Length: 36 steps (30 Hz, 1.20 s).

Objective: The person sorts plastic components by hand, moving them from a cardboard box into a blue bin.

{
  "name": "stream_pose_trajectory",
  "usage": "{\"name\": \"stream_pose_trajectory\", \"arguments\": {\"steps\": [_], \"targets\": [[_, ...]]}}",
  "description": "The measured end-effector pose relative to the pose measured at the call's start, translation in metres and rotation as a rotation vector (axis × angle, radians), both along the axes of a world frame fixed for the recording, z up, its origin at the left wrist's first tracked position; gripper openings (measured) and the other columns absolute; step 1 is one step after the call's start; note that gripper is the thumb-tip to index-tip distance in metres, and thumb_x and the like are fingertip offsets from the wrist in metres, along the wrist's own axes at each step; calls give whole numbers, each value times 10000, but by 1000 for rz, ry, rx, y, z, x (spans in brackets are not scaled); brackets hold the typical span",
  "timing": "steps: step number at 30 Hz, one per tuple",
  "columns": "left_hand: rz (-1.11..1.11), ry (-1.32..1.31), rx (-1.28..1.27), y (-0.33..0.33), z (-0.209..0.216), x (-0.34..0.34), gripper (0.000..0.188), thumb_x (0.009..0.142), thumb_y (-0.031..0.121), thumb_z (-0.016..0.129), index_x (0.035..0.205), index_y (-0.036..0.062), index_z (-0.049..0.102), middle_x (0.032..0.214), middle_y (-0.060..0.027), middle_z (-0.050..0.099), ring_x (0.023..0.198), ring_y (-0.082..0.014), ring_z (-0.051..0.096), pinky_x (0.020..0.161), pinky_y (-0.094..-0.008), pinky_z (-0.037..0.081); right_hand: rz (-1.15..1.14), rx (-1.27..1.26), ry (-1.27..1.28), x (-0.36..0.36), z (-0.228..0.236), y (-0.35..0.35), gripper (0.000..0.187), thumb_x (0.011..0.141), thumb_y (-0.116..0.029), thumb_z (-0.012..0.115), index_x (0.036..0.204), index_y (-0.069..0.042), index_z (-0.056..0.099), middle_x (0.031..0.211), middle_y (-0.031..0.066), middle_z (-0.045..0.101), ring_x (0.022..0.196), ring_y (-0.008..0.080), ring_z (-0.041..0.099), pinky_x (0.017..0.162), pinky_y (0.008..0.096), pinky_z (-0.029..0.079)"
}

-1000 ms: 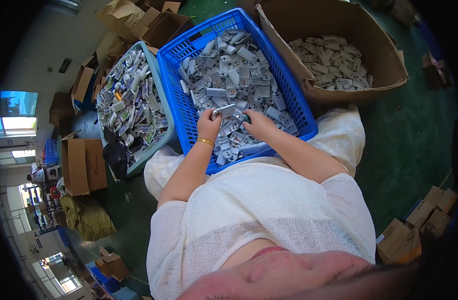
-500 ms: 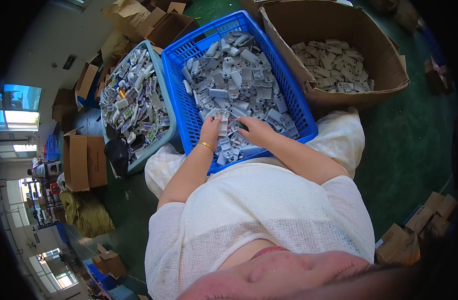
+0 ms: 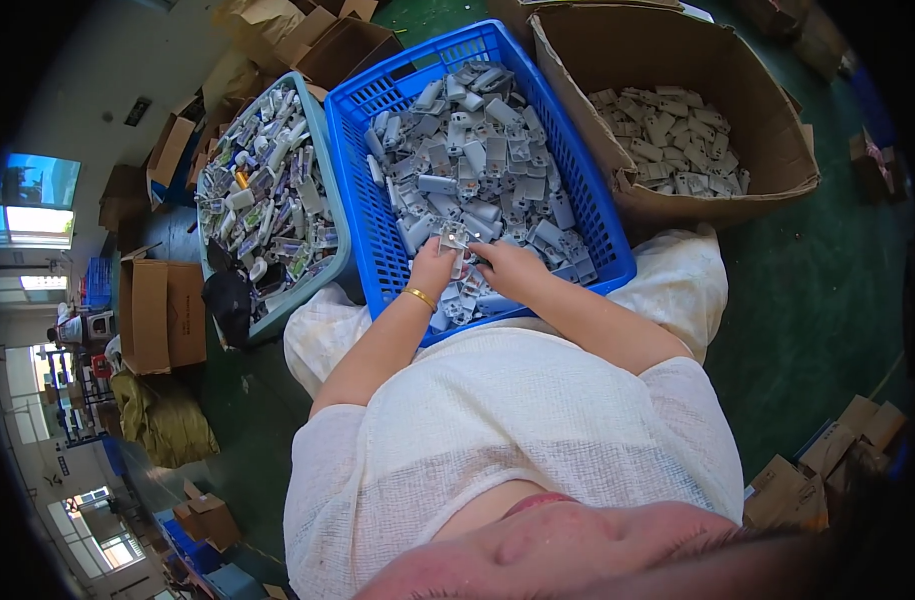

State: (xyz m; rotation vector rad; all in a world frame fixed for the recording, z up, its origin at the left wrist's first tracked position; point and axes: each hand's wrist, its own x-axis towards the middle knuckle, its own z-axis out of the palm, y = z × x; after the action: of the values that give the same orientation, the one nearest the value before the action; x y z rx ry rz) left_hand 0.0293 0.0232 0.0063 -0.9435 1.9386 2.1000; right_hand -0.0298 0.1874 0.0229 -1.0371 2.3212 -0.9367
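Note:
A small white plastic housing (image 3: 454, 237) with open compartments is gripped by my left hand (image 3: 434, 268), its fingers closed along one side. My right hand (image 3: 510, 272) is beside it, thumb and fingers drawn together at the housing's right edge. What those fingers hold is too small and hidden to make out. Both hands are over the near part of a blue slatted plastic basket (image 3: 355, 215). Many similar grey-white housings (image 3: 478, 150) are heaped loosely inside, some with compartments facing up.
Left of the basket stands a pale teal bin (image 3: 340, 225) full of mixed plastic pieces, with a black bag (image 3: 228, 305) at its near corner. At the right is a large cardboard box (image 3: 575, 105) holding white pieces (image 3: 678, 140). Cartons (image 3: 163, 315) and a yellowish sack (image 3: 166, 420) lie farther left.
The housing has tilted in my left hand and sits slightly farther right. My right fingers have moved closer to it; the dark item seen at them earlier is now hidden.

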Motion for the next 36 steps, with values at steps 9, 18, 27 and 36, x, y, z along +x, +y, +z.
{"name": "stream_pose_trajectory", "arguments": {"steps": [9, 18, 27, 36], "targets": [[93, -76, 131, 10, 20, -4, 259, 826, 74, 455, 1084, 81, 467, 924, -74, 594, 694, -140, 575, 560, -277, 505, -103, -42, -34, -2, 0, -5, 314, 832, -206, 510, 1124, -91, 520, 947, 152, 578, 856, 320, 567, 722, 399, 454], [-287, 77, -1073, -20, -31, -1, 402, 763, -19, 436, 1154, 75, 423, 1032, -201, 551, 901, -328, 567, 694, -384, 520, -227, 2, -106, -8, 4, -3, 345, 815, -212, 524, 1136, -85, 515, 992, 164, 585, 912, 320, 565, 766, 398, 450], [-502, -232, -1596, -60, -25, -32, 368, 818, 97, 450, 1185, 108, 468, 998, -135, 539, 895, -308, 550, 719, -420, 494, -81, 298, -156, -10, -25, 2, 372, 808, -245, 532, 1142, -82, 516, 1018, 167, 590, 939, 318, 570, 796, 423, 448], [-395, 236, 689, -9, 110, -132, 560, 832, 63, 527, 1318, 27, 252, 1152, -160, 456, 939, -290, 562, 814, -359, 504, -23, 362, -160, -9, -34, 0, 352, 798, -215, 531, 1119, -70, 527, 994, 168, 598, 911, 329, 576, 776, 424, 453]]}}
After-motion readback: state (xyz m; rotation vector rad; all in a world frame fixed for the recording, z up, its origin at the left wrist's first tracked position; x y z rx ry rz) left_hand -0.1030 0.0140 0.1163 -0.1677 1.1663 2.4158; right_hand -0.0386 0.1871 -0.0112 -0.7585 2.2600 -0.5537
